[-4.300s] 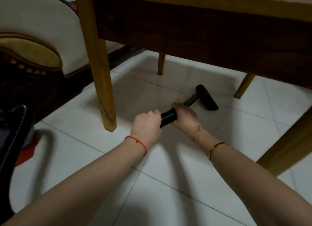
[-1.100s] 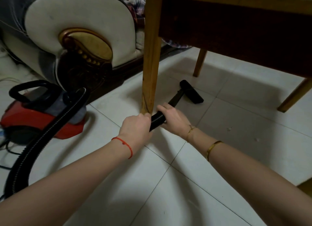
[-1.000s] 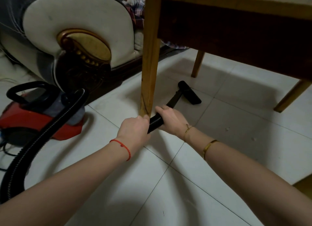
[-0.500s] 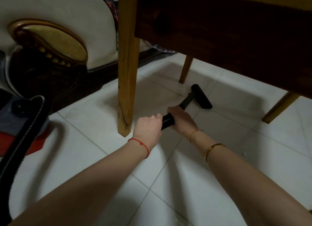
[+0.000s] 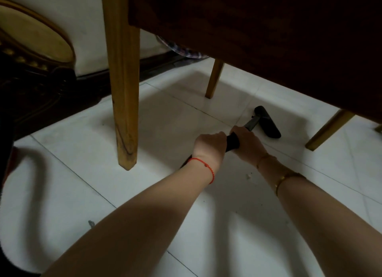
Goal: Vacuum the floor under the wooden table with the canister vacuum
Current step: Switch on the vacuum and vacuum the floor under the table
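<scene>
Vac wand [image 5: 251,123]: short dark tube w/ a black ribbed hose section [image 5: 233,143] showing between the 2 hands, ending in a flat black floor nozzle [image 5: 267,122] set crosswise on the white tile floor [image 5: 86,152]. Nozzle lies under the wooden table [image 5: 268,39], up and to the right of both hands, near a tile seam.

Left hand [image 5: 209,147], red string at wrist, is clenched round the hose, rear grip; hose pokes out dark just below-left of it. Right hand [image 5: 247,143], 2 gold bracelets on the forearm, wraps the hose/wand joint just ahead, grip touching the left one nearly. Both arms reach fwd from the bottom edge.

Around, L to R: cream sofa arm [image 5: 37,39] w/ gold oval trim and dark carved base at far left; light wood front table leg [image 5: 123,80] standing left of the hands, well apart from the nozzle; checked cloth [image 5: 182,51] behind it; 2nd leg [image 5: 215,79] further back, beyond the nozzle; 3rd leg [image 5: 328,132] slanting at right, near the nozzle's right end. Dark apron of the table hides everything above. Small crumbs [image 5: 248,175] on tile by the right wrist.
</scene>
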`<action>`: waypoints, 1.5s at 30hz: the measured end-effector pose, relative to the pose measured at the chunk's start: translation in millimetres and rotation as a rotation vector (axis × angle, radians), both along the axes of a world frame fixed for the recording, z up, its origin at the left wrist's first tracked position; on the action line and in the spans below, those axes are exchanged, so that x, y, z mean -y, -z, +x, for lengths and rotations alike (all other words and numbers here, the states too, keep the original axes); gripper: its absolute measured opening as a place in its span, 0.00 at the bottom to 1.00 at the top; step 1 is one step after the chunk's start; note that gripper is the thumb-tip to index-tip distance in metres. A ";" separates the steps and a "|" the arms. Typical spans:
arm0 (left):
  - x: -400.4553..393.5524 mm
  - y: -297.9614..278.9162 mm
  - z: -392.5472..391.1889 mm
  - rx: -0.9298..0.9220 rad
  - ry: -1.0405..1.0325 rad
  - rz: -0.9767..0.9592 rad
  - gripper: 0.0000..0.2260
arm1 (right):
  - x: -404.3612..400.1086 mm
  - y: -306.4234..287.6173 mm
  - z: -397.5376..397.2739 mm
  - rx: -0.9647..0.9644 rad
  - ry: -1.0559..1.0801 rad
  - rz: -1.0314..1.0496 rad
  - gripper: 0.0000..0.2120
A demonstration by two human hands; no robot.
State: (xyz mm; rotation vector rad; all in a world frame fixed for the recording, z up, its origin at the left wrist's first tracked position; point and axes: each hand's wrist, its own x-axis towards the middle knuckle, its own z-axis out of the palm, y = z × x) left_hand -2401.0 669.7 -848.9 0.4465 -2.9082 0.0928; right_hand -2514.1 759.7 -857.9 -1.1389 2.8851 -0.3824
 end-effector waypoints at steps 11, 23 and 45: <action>6.8 -26.2 88.2 0.040 0.076 -0.004 0.12 | -7.9 -4.5 82.3 -0.125 -0.046 -0.014 0.07; 40.9 -49.9 187.0 0.053 -0.001 -0.044 0.13 | 41.4 -14.3 173.7 -0.119 -0.059 -0.100 0.10; -65.7 -28.8 85.7 0.094 0.217 -0.023 0.14 | -94.6 7.0 95.2 -0.128 0.144 -0.019 0.12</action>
